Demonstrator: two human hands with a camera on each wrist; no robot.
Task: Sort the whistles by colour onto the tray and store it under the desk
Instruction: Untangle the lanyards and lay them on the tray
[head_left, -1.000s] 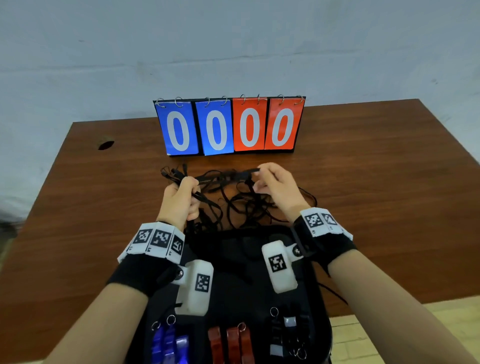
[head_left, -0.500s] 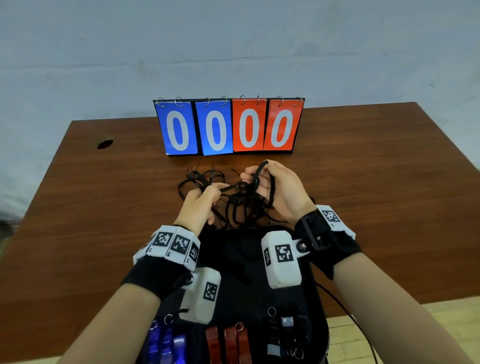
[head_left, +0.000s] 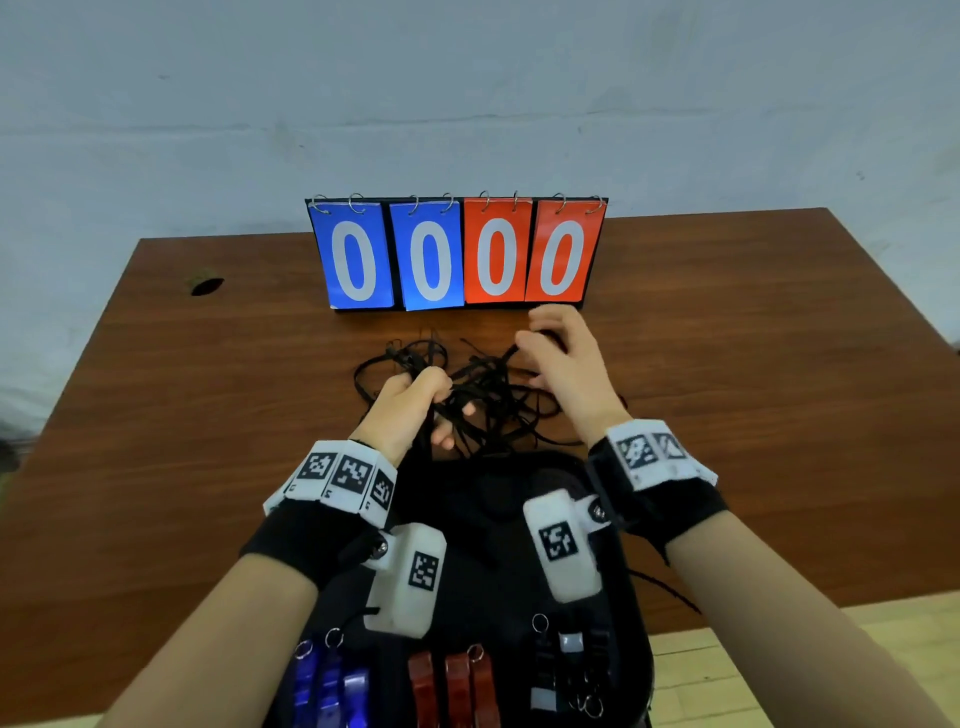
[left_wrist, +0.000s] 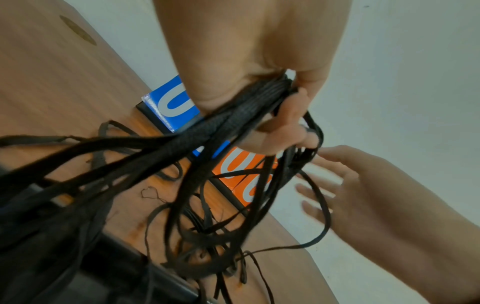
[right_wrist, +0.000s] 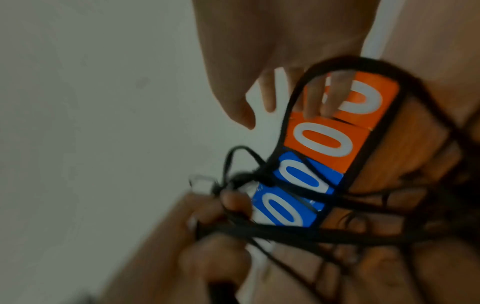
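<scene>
A black tray (head_left: 636, 649) lies at the desk's near edge. At its near end lie blue whistles (head_left: 327, 686) on the left, red whistles (head_left: 457, 686) in the middle and black whistles (head_left: 566, 670) on the right. Their black lanyards (head_left: 493, 395) (left_wrist: 207, 144) (right_wrist: 337, 236) lie tangled on the desk just beyond the tray. My left hand (head_left: 410, 400) (left_wrist: 283, 131) (right_wrist: 221, 226) grips a thick bundle of them. My right hand (head_left: 561, 358) (left_wrist: 337, 181) (right_wrist: 298, 96) hovers to its right with fingers spread; one loop runs past it.
A flip scoreboard (head_left: 457, 254) showing blue and orange zeros stands just behind the lanyards, close to my right hand. The brown desk (head_left: 208, 467) has a cable hole (head_left: 207, 286) at far left. A pale wall is behind, and floor shows at bottom right.
My left hand has bunched more lanyards into its grip. My right hand has let go of the loop it held and spread its fingers, shifting slightly toward the scoreboard.
</scene>
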